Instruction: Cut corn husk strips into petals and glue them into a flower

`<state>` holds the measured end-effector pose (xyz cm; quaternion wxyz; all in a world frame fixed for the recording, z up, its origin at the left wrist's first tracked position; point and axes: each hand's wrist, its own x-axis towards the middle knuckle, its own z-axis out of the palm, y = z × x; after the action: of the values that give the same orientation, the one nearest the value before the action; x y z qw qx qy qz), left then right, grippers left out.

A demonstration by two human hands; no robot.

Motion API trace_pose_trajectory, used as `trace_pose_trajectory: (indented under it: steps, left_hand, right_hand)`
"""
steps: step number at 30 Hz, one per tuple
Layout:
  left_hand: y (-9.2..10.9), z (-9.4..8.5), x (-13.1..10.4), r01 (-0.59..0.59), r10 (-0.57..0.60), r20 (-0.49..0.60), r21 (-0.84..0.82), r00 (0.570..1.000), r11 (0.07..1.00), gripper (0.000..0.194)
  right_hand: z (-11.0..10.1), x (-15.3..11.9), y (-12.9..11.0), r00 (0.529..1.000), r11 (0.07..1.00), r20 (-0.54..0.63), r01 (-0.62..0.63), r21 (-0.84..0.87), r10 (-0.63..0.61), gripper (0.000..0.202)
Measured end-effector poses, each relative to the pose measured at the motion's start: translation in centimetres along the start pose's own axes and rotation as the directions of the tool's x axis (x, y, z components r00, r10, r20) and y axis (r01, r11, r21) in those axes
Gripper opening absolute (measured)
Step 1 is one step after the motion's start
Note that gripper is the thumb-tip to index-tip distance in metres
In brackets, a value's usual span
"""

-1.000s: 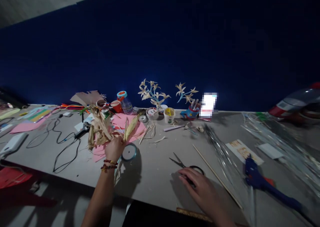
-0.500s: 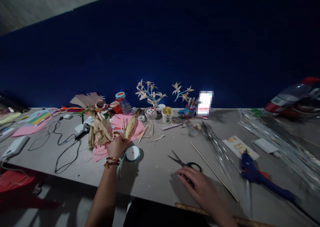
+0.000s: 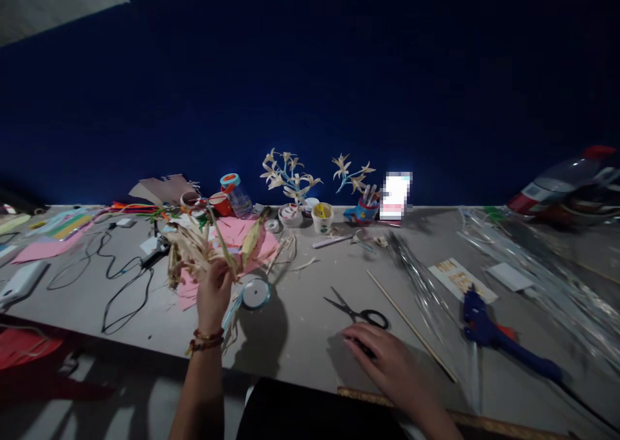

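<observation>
My left hand [image 3: 214,291], with beaded bracelets at the wrist, is closed on a dried husk strip [image 3: 220,236] that stands up from its fingers. Beside it lies a heap of dried husks [image 3: 186,249] on pink paper [image 3: 232,230], and a greenish husk [image 3: 252,240] leans there too. A ribbon spool [image 3: 256,293] sits just right of this hand. My right hand [image 3: 375,349] rests on the table with its fingers curled over one handle of the black scissors [image 3: 356,311], whose blades are spread and point left.
A thin stick [image 3: 411,327] and a blue glue gun [image 3: 494,333] lie to the right, near clear-wrapped wires [image 3: 421,278]. Along the wall stand husk flowers [image 3: 290,178], a white tub [image 3: 322,219], a pen holder [image 3: 367,210], a lit phone [image 3: 396,196] and a bottle [image 3: 557,181].
My left hand has risen slightly and turned more upright, and a husk strip now sticks up from it. The right hand stays on the scissors. The view has shifted a little.
</observation>
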<state>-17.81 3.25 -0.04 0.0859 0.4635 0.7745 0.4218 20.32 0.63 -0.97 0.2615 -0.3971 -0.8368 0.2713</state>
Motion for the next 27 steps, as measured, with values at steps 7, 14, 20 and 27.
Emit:
trace_pose_trajectory:
  steps: [7, 14, 20, 27]
  left_hand:
    - [3.7, 0.9, -4.6, 0.014, -0.031, -0.021, -0.559, 0.999, 0.829, 0.026]
    - [9.7, 2.5, -12.3, 0.171, 0.107, 0.312, -0.740, 0.944, 0.650, 0.011]
    - [10.7, 3.0, -14.0, -0.009, 0.290, 0.365, -0.609, 0.884, 0.793, 0.004]
    - [11.5, 3.3, -14.0, 0.150, 0.341, 0.585, -0.633, 0.736, 0.759, 0.016]
  right_hand:
    - [0.0, 1.5, -1.9, 0.998, 0.993, -0.018, 0.069, 0.098, -0.068, 0.021]
    - [0.0, 3.5, -5.2, 0.993, 0.939, -0.115, 0.036, 0.343, 0.004, 0.015]
    - [-0.8, 4.5, -7.1, 0.976, 0.932, -0.201, -0.002, 0.364, 0.080, 0.007]
    - [-0.7, 3.4, -6.4, 0.959, 0.858, -0.127, -0.164, 0.487, 0.255, 0.013]
